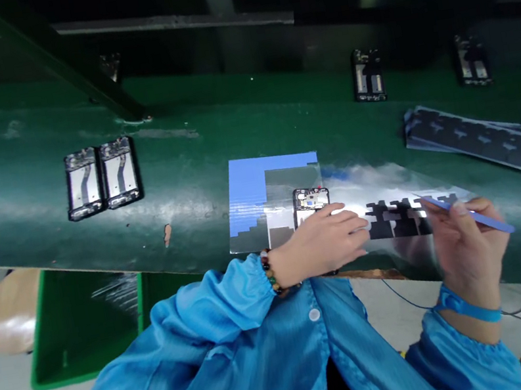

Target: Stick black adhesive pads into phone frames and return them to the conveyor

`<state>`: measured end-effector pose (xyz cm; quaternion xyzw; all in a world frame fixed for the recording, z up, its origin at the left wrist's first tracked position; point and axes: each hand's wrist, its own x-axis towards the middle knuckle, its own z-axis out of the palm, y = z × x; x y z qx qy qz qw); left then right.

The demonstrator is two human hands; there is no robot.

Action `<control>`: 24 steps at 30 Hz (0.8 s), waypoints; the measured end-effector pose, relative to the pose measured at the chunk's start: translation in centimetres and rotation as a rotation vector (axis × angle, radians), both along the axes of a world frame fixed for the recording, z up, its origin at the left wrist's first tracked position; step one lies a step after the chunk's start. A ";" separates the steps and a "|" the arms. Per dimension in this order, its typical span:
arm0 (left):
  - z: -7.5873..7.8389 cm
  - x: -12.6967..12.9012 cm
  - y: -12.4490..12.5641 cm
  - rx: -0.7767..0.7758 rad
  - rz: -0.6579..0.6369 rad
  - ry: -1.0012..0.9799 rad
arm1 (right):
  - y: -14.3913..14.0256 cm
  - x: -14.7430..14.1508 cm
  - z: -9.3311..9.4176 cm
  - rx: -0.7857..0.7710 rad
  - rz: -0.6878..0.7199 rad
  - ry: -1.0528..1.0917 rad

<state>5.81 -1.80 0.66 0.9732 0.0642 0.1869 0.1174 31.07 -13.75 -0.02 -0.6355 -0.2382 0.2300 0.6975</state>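
My right hand (471, 243), a blue band around its wrist, grips blue-purple tweezers (492, 221). Their narrow end points left over a clear sheet bearing several black cut-out stickers (395, 209). With fingers stretched out, my left hand (325, 239) reaches across an opened phone body (311, 197) toward the left end of that sheet. Its palm hides the phone's lower part, and I cannot tell whether it touches the phone. Left of the phone, partly under a clear film, lies a blue stepped sheet (246, 187).
Two opened phone bodies (83, 184) lie side by side at left. Farther back on the right are two more, one phone (368, 76) and another phone (472, 61). Dark sticker sheets (473, 136) are stacked at right. A green post (63, 61) meets the green bench (189, 187). Below stands a green bin (82, 324).
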 end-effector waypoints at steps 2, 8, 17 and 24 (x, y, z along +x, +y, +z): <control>0.2 1.1 -0.8 0.016 0.001 0.039 | -0.8 0.4 0.6 -0.055 0.008 -0.050; 0.4 1.5 -1.3 0.034 0.048 0.106 | -1.4 0.5 0.9 -0.310 0.167 -0.249; 0.3 0.9 -1.3 -0.064 0.055 0.083 | 0.9 -0.2 0.8 -0.048 0.056 0.005; 1.4 -4.1 3.8 -0.176 0.376 0.058 | 2.0 -6.1 0.8 -0.009 0.088 -0.036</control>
